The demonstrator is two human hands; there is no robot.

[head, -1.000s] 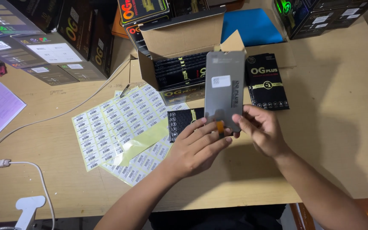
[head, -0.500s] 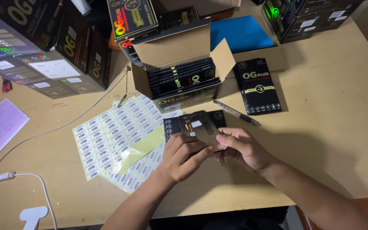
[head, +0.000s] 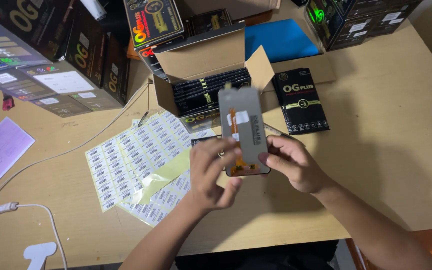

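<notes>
**Grey panel held upright by its lower edge**

Grey screen panel [head: 246, 131], one, stands above the table [head: 376, 165]; left hand [head: 211, 172] and right hand [head: 291, 162] pinch its bottom. Such a low grip might let it tip toward the open carton [head: 201, 70] at 12 o'clock. Two label sheets [head: 136, 160] lie at 9 o'clock.

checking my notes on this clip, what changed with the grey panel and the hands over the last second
The grey panel was held upright, dropped low and flat over the table half a second ago, and is now raised upright again. Both the left hand and the right hand kept their grip throughout. The open carton and label sheets stayed put.
</notes>
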